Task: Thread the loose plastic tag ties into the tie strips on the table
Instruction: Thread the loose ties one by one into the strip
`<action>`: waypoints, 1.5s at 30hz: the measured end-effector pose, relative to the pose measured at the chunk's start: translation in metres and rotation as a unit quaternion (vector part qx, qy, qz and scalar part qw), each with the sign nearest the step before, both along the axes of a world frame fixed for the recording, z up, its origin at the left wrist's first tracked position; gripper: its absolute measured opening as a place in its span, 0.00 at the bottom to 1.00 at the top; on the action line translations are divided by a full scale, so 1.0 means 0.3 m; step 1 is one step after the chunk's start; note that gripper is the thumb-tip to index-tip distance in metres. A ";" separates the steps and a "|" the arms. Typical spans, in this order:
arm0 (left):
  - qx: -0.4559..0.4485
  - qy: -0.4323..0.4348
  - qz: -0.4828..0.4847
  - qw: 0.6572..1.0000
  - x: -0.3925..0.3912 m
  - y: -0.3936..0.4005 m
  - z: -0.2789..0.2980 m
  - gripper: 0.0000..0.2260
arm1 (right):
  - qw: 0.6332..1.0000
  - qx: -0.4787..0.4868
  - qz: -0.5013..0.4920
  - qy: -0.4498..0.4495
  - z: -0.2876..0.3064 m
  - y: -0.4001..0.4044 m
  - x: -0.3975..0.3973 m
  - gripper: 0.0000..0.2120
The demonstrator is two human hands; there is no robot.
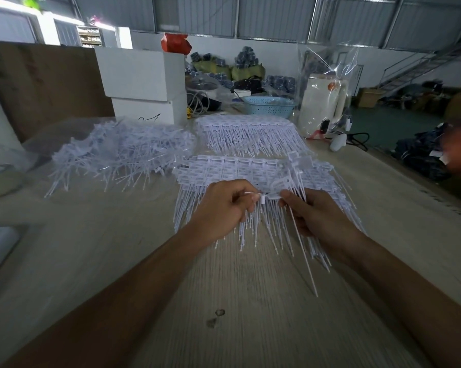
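Observation:
Over the middle of the wooden table (250, 301), both hands work above a layered stack of white tie strips (240, 168) whose thin tails fan toward me. My left hand (224, 205) pinches the tip of a loose white tag tie (264, 197) between thumb and forefinger. My right hand (311, 211) grips that tie near its tag end, and its long tail (303, 248) hangs down toward the table's near side. A tangled heap of loose ties (117, 152) lies at the left. A second stack of strips (248, 131) sits farther back.
White boxes (144, 83) stand at the back left, with a light-blue basket (269, 104) and a white appliance in clear plastic (322, 102) at the back right. A roll of tape (0, 179) lies at the far left. Something orange and blurred (460, 152) shows at the right edge.

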State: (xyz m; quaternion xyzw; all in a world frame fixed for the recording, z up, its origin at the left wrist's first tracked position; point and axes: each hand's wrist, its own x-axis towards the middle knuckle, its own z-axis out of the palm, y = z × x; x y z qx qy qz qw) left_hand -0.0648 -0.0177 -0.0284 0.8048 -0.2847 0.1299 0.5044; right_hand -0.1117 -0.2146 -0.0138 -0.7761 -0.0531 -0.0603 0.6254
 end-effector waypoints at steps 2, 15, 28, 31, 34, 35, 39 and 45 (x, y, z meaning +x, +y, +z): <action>-0.017 0.017 -0.006 1.000 -0.001 -0.002 -0.001 0.06 | 1.000 0.003 0.002 0.004 0.000 0.001 -0.003 0.14; -0.103 0.124 -0.060 0.985 -0.010 -0.025 0.008 0.08 | 0.999 0.034 -0.001 0.024 -0.007 0.017 0.000 0.15; -0.171 0.131 -0.061 0.975 -0.005 -0.017 0.006 0.10 | 0.994 0.091 0.052 0.036 -0.018 -0.002 0.012 0.15; -0.170 0.129 -0.044 0.976 -0.004 -0.011 0.010 0.11 | 0.992 0.115 0.034 0.039 -0.016 -0.008 0.017 0.16; -0.181 0.145 -0.054 0.971 -0.012 -0.011 0.015 0.10 | 0.996 0.086 0.011 0.029 -0.012 -0.006 0.012 0.16; -0.184 0.149 -0.062 0.970 -0.018 -0.015 0.017 0.10 | 0.997 0.068 0.009 0.025 -0.014 0.000 0.008 0.15; -0.199 0.148 -0.064 0.967 -0.042 -0.047 0.012 0.13 | 1.000 0.020 0.015 -0.008 -0.022 0.037 -0.005 0.15; -0.244 0.157 -0.053 0.956 -0.048 -0.057 0.011 0.11 | 1.000 -0.001 0.006 -0.022 -0.011 0.055 -0.019 0.12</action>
